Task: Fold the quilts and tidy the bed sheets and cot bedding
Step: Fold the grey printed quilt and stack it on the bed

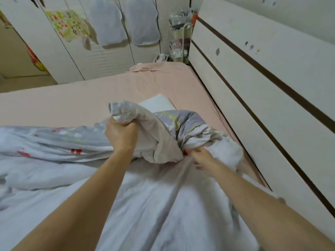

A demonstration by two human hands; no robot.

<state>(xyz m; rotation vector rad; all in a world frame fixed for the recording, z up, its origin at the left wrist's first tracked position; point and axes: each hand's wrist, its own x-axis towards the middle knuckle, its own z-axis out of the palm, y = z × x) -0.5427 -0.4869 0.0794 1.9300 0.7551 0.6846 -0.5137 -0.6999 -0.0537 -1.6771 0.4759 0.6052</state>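
A white and grey quilt (54, 160) with red and yellow-green prints lies crumpled across the near part of the bed. My left hand (121, 134) grips a bunched corner of it, raised above the bed. My right hand (201, 158) pinches a fold of the same quilt lower down, close to the headboard side. The pink bed sheet (90, 98) covers the mattress beyond. A white pillow (157, 103) shows just behind the lifted quilt corner, partly hidden.
A white headboard (272, 87) with dark stripes runs along the right. White wardrobe doors (72, 51) with hanging bags stand beyond the bed's far edge. A small trolley rack (180, 38) sits in the far corner. A crumpled pink cloth (141, 68) lies at the far end.
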